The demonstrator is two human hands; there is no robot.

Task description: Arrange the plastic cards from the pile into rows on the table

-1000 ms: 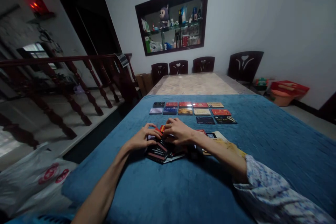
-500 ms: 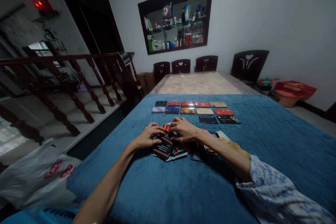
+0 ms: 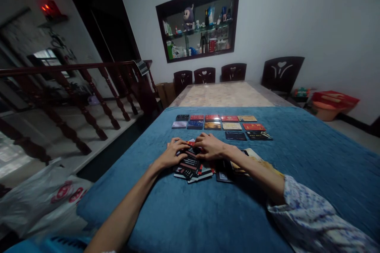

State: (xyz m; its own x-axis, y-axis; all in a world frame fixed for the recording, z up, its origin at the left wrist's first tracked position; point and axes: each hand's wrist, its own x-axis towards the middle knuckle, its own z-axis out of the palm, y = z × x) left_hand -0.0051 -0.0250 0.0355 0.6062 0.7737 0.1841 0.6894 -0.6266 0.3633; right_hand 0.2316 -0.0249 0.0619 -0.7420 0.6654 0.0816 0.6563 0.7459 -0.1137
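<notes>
A loose pile of cards (image 3: 200,174), mostly black with some white and red, lies on the blue cloth in front of me. My left hand (image 3: 175,153) has curved fingers and its thumb on a black card (image 3: 189,162) with printed lines, at the top of the pile. From the other side, my right hand (image 3: 210,147) bends its fingers down onto the same black card's upper end. The fingertips partly cover the cards. Beyond my hands, small stacks of cards stand in rows, among them a red stack (image 3: 253,127) and a dark blue stack (image 3: 235,136).
Under my right forearm lie yellowish cards or papers (image 3: 252,160) and a dark card (image 3: 225,176). The blue cloth (image 3: 166,213) covers the near table; the bare tabletop (image 3: 225,94) is behind. Chairs (image 3: 282,72) stand around it. A plastic bag (image 3: 38,197) sits at left.
My left hand has shifted slightly right, and the black card under its thumb has moved right and up a little. The right hand stays almost in place; the card rows are unchanged.
</notes>
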